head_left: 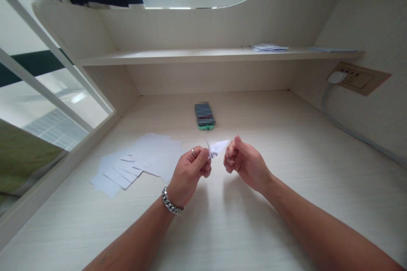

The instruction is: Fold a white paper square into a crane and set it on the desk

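Note:
A small folded white paper piece (pixel 217 148) with a pointed tip is pinched between the thumb and fingers of my left hand (pixel 190 172). Its tip points up and to the right, toward my right hand (pixel 245 161). The fingers of my right hand are curled with the thumb raised, close beside the paper's tip. Whether anything is between those fingers is too small to tell. White paper sheets (pixel 159 152) lie spread and overlapping on the desk, left of my left hand.
Beyond my hands, a dark phone-like object (pixel 204 115) with a green edge lies on the desk (pixel 254 114). A shelf (pixel 178 58) above bears folded papers (pixel 269 47). A white plug (pixel 337 77) with a cable sits in the right wall socket (pixel 364 82).

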### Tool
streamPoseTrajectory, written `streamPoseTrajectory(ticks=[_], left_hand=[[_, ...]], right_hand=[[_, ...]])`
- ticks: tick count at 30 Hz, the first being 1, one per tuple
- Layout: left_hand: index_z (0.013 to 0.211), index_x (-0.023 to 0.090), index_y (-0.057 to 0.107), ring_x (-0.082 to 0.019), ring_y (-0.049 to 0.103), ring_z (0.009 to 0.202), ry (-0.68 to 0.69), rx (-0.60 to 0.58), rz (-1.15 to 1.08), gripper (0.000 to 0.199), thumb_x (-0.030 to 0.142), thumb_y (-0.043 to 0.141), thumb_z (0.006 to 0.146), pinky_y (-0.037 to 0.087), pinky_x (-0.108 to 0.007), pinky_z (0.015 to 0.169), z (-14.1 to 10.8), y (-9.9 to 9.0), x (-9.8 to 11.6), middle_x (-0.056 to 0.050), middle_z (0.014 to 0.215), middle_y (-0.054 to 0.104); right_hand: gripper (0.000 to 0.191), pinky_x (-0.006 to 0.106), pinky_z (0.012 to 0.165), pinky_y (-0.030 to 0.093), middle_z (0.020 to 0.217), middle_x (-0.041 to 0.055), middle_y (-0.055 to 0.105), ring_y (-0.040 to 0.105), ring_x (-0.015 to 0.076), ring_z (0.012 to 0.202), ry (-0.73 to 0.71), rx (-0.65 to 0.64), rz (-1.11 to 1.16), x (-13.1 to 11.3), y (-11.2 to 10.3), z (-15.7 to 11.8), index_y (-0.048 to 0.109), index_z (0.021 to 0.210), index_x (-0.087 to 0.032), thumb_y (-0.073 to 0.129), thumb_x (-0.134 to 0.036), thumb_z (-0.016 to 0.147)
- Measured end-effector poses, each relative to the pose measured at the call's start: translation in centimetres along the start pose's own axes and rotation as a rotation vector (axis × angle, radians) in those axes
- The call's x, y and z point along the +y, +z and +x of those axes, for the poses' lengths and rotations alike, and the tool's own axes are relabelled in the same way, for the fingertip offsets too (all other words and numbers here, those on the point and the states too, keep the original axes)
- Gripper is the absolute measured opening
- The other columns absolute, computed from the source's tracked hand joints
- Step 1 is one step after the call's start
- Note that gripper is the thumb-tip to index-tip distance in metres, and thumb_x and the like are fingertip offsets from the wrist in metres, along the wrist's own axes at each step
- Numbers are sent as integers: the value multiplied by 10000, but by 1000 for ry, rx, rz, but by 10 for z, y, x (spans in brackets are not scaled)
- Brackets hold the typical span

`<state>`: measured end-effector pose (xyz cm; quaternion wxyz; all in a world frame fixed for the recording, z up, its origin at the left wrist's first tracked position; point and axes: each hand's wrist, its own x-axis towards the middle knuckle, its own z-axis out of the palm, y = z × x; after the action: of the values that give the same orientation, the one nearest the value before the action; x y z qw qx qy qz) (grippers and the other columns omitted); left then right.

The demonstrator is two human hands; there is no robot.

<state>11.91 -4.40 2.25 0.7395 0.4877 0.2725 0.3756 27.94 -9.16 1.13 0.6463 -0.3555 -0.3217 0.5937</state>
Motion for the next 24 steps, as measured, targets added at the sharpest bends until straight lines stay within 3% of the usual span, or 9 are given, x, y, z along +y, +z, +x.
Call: streamPoseTrajectory(ticks=[2, 7, 13, 16, 24], left_hand=[[655, 160, 529, -89, 422, 531, 17, -23, 107, 324, 398, 678, 817, 350, -232, 521, 1, -1, -3, 24, 576, 495], [648, 167, 519, -95, 427, 532, 56, -71, 224, 347, 426, 626, 852, 356, -241, 533, 3, -3, -8, 21, 567, 506], [656, 167, 532, -95, 427, 514, 79, -48, 330, 341, 429, 604, 861, 350, -241, 525, 2, -3, -8, 24, 548, 516], [654, 164, 545, -98, 437, 515, 73, -34, 379, 340, 432, 610, 854, 353, -240, 526, 3, -3, -7, 20, 546, 527], [622, 161, 555, -96, 453, 512, 22, 56, 139, 347, 433, 732, 749, 370, -241, 528, 3, 0, -5, 22, 536, 524]], right_hand=[[462, 240, 454, 355, 528, -14, 524, 500, 113, 458, -16, 23, -59, 3, 2, -1, 572, 627, -167, 592, -581, 831], [324, 232, 460, 361, 531, -17, 544, 489, 99, 460, -22, 54, -73, 4, 7, -2, 573, 624, -164, 691, -405, 806], [444, 243, 449, 345, 521, 5, 555, 491, 113, 457, 9, 110, -52, 5, 4, 0, 563, 597, -159, 641, -545, 804], [395, 236, 462, 348, 553, -3, 554, 487, 109, 488, 25, 95, -130, 7, 6, -1, 586, 646, -158, 688, -517, 776], [360, 236, 460, 275, 520, -35, 495, 423, 86, 472, 36, 195, -50, 2, 12, -2, 526, 595, -171, 759, -417, 718]])
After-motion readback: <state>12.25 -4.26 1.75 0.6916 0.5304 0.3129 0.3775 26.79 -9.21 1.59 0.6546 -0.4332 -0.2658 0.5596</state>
